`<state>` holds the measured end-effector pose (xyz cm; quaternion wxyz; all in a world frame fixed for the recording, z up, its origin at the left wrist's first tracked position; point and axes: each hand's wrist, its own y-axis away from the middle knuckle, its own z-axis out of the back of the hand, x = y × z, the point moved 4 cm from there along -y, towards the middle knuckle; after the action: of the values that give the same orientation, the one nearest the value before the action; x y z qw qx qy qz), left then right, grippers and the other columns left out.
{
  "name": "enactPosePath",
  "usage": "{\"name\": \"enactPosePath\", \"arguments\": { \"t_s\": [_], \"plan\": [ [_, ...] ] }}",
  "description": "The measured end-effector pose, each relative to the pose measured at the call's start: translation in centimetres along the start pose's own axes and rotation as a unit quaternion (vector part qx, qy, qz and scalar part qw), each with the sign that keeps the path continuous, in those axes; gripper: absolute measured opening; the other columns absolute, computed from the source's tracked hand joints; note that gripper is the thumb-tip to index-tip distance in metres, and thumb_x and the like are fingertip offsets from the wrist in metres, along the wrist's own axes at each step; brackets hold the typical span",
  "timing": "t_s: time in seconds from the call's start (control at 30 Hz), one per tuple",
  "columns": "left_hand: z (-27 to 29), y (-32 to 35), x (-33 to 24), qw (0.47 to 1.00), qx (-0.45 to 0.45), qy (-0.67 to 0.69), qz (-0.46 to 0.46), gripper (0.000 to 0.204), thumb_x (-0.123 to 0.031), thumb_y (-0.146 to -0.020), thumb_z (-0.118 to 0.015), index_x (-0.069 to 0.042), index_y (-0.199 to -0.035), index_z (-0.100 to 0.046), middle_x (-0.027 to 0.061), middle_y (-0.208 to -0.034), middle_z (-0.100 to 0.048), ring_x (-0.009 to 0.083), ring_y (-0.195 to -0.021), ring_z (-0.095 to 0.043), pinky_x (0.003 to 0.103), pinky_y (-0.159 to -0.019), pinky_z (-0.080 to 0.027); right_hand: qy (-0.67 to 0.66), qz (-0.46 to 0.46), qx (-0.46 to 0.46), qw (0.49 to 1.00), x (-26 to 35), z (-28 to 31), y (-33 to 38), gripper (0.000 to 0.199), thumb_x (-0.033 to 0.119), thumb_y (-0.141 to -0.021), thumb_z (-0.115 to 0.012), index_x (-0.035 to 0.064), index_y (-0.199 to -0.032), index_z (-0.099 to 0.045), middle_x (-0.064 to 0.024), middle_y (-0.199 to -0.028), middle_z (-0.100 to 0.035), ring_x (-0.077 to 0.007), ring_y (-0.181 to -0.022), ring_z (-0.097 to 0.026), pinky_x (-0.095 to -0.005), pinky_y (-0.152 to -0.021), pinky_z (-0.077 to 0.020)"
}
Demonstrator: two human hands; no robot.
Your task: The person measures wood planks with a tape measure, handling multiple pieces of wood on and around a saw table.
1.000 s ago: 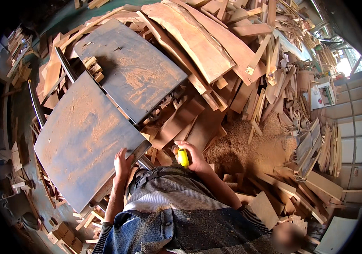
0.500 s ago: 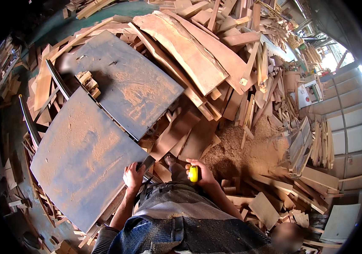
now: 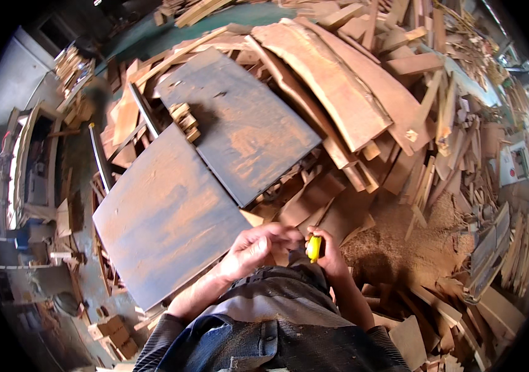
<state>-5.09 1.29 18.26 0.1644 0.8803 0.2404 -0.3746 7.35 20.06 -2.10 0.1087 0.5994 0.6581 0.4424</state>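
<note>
A yellow tape measure (image 3: 315, 248) sits in my right hand (image 3: 330, 255), whose fingers are wrapped round its case in front of my waist. My left hand (image 3: 255, 248) is just to the left of it, with its fingers stretched toward the tape measure and the thumb apart. Its fingertips are smeared by motion, and I see nothing held in them. Beyond the left hand lies the near grey metal table top (image 3: 159, 217), dusted with sawdust. A second grey metal table top (image 3: 246, 124) lies farther off across a narrow gap.
Small wooden blocks (image 3: 184, 121) stand by the gap between the tops. Long wide planks (image 3: 326, 74) lie beyond them. Sawdust (image 3: 394, 239) is heaped at the right, among scrap wood (image 3: 444, 310). Two dark metal rails (image 3: 100, 158) jut out on the left.
My left hand has left the dark piece at the table edge and moved right, toward the tape measure. The view has swung left, so the tables appear farther right.
</note>
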Motion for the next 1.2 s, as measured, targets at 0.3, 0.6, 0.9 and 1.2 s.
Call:
{"name": "enactPosePath", "arguments": {
  "t_s": [0.3,0.6,0.9,1.2],
  "plan": [
    [-15.3,0.4,-9.3,0.801,0.361,0.213,-0.428,0.082,-0.069,-0.095,-0.049,0.006,-0.125,-0.059,0.028,-0.123,-0.063,0.0385,-0.104,-0.066,0.046,-0.093,-0.045,0.083,-0.036,0.018,0.996,-4.2,1.8,-1.0,0.029,0.02,-0.092,-0.06,0.0079,-0.117,-0.063,-0.0089,-0.088,-0.067,-0.0219,-0.072,-0.065,-0.0376,-0.058,-0.0558],
    [-12.6,0.0,-10.9,0.801,0.405,0.218,-0.383,0.06,-0.051,-0.1,-0.053,0.006,-0.115,-0.062,0.0206,-0.107,-0.07,0.0327,-0.091,-0.069,0.041,-0.079,-0.046,0.03,-0.005,-0.043,0.999,-1.2,3.3,-2.2,0.03,0.02,-0.089,-0.065,0.0081,-0.116,-0.066,-0.0089,-0.085,-0.068,-0.0243,-0.07,-0.066,-0.0407,-0.054,-0.0561],
    [-12.1,-3.1,-11.0,0.874,0.229,0.173,-0.392,0.014,-0.015,-0.104,-0.054,-0.005,-0.099,-0.063,0.0062,-0.081,-0.072,0.0221,-0.067,-0.065,0.036,-0.07,-0.046,0.098,0.119,-0.108,0.982,14.8,1.2,-8.4,0.021,0.029,-0.088,-0.075,0.0134,-0.101,-0.068,-0.0021,-0.073,-0.065,-0.0151,-0.05,-0.058,-0.0301,-0.04,-0.0466],
    [-11.6,-11.9,-6.9,0.9,-0.064,0.198,-0.383,0.032,-0.037,-0.099,-0.061,-0.005,-0.097,-0.061,0.0093,-0.083,-0.071,0.0204,-0.069,-0.061,0.038,-0.064,-0.047,0.137,0.193,-0.243,0.941,31.2,14.2,-24.5,0.042,0.037,-0.086,-0.081,0.0063,-0.109,-0.065,-0.0047,-0.09,-0.064,-0.0182,-0.069,-0.061,-0.0337,-0.062,-0.0539]
  ]
}}
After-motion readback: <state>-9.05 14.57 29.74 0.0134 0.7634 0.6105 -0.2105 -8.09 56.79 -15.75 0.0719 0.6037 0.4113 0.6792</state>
